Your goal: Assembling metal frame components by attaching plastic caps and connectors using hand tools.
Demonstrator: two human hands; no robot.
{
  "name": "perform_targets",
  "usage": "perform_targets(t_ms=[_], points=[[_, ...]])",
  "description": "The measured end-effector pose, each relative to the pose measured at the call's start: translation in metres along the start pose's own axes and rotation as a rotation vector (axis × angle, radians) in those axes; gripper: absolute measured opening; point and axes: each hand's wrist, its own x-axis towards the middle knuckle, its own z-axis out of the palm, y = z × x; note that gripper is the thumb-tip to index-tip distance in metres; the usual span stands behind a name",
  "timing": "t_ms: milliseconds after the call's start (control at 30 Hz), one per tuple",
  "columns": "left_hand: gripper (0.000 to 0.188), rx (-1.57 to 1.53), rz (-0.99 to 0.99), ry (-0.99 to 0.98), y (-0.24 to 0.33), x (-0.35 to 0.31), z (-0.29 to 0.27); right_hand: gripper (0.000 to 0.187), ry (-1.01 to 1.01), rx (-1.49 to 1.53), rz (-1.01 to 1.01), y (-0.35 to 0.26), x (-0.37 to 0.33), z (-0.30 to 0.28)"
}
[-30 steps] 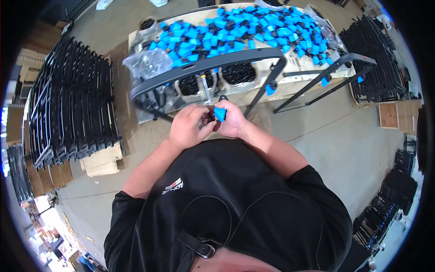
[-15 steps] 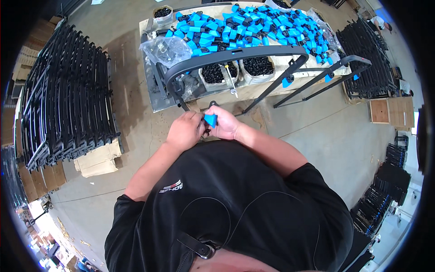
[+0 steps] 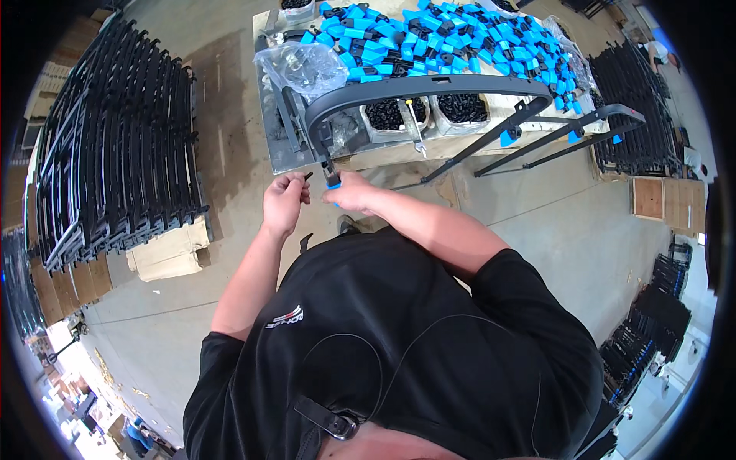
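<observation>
Heap of blue plastic clips [image 3: 460, 38] covers far half of workbench [image 3: 276, 153]. Crumpled clear plastic bag [image 3: 310, 65] at bench's left end. Two white tubs of small black fasteners [image 3: 429, 113] along near edge. Stacked black metal frames [image 3: 115, 146] on flattened cardboard [image 3: 169, 253], left floor. More black frames [image 3: 632, 100] at right.

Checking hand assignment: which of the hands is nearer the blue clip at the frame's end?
Right. The right hand grips the blue clip at the curved black frame's lower end. The left hand is beside it, apart, pinching a small dark part.
</observation>
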Motion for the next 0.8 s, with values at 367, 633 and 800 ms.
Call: perform_targets(t_ms=[367, 633, 800], points=[[0.017, -0.326, -0.081, -0.24, 0.001, 0.028, -0.001, 0.06, 0.105, 0.089, -0.154, 0.007, 0.021, 0.005], [0.018, -0.422, -0.226, -0.283, 0.006, 0.036, 0.002, 0.058, 0.038, 0.259, -0.163, 0.009, 0.015, 0.0], [0.018, -0.508, -0.242, -0.307, -0.006, 0.041, 0.006, 0.052, -0.065, 0.414, -0.139, -0.005, 0.001, -0.007]])
